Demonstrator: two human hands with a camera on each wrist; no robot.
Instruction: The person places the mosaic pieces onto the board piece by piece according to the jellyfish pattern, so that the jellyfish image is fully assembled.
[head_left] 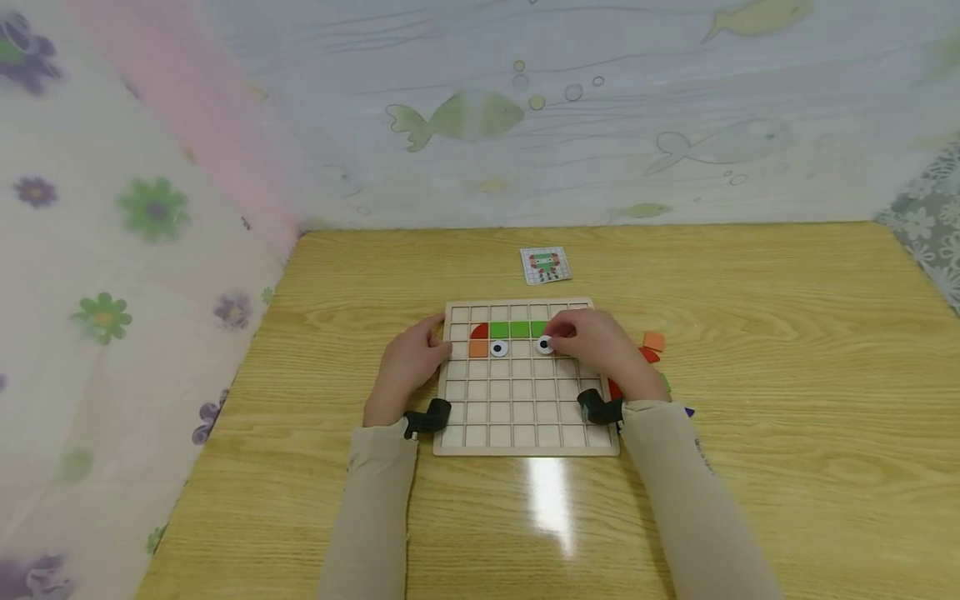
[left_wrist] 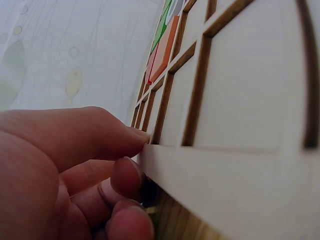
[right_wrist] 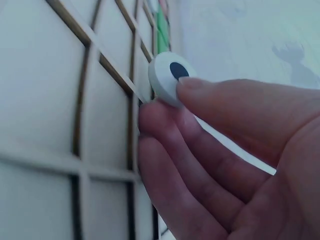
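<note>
Hands at work on both sides: the left hand [head_left: 411, 360] pinches the left rim of a square, pale wooden grid board [head_left: 525, 412], and the right hand [head_left: 592, 337] has a round white disc with a black pupil [right_wrist: 158, 80] between thumb and fingers, close over the grid, near the right end of a row of green square tiles [head_left: 519, 330]! A matching white eye disc [head_left: 498, 348] sits in its cell beside an orange square tile [head_left: 478, 348]. Beyond, a printed picture card [head_left: 545, 265] lies on the wood-grain bench [head_left: 360, 283].
</note>
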